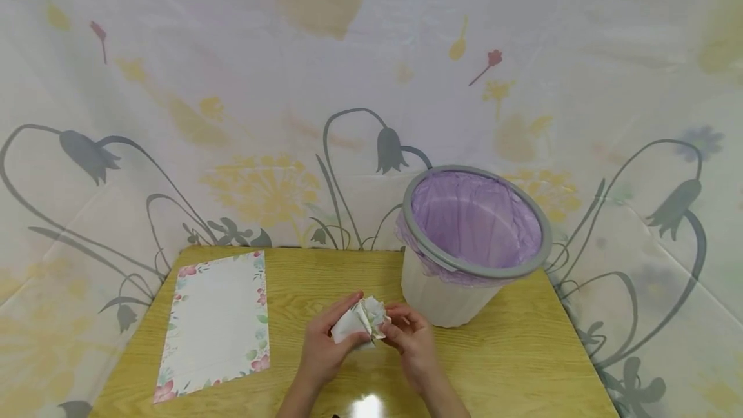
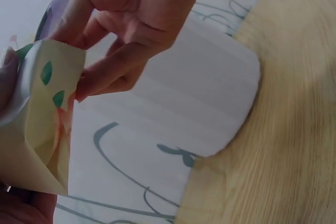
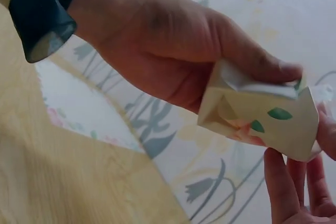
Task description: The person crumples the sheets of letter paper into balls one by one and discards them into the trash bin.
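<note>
A sheet of paper with printed green leaves and a red flower, folded into a hollow, boxlike bundle (image 1: 351,326), is between both hands above the table. My left hand (image 1: 325,346) grips it from the left, thumb at the near side and fingers behind. At its right end, my right hand (image 1: 415,342) pinches the edge between thumb and fingers. The left wrist view shows an open fold in the paper bundle (image 2: 26,129), with the right hand (image 2: 131,19) at its corner. In the right wrist view the left thumb lies along the top of the bundle (image 3: 283,124).
A flat white sheet with a floral border (image 1: 219,321) lies on the wooden table (image 1: 325,269) at the left. A white bin (image 1: 441,295) with a grey rim and purple liner (image 1: 476,218) stands behind the right hand. Flower-printed cloth hangs behind.
</note>
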`<action>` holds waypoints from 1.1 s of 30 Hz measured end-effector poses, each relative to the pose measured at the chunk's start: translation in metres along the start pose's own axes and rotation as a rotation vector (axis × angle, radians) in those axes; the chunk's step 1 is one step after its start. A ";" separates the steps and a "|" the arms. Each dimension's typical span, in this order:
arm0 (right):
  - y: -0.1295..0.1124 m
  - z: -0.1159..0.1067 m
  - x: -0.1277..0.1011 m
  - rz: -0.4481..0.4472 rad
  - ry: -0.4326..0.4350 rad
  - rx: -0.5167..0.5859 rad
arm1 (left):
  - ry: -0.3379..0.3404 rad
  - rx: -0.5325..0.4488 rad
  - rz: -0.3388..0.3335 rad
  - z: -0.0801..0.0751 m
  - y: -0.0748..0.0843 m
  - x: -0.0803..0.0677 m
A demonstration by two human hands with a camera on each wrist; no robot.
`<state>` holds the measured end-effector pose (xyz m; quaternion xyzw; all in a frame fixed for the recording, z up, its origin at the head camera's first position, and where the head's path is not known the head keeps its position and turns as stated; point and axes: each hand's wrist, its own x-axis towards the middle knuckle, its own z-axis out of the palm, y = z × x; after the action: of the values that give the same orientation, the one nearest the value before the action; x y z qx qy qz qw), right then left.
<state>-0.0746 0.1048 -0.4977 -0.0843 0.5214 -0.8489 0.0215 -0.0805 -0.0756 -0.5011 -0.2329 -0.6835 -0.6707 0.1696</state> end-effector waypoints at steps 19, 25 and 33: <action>0.003 0.014 -0.001 -0.077 0.095 -0.112 | 0.211 0.078 -0.077 0.016 0.003 0.004; 0.000 0.012 -0.003 -0.117 -0.040 -0.219 | 0.270 0.086 -0.127 0.017 0.026 0.010; -0.004 0.003 -0.004 -0.298 -0.247 -0.417 | 0.299 0.121 -0.234 0.018 0.043 0.015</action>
<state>-0.0700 0.1044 -0.4937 -0.2656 0.6600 -0.7004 -0.0581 -0.0678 -0.0563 -0.4576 -0.0393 -0.7121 -0.6706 0.2038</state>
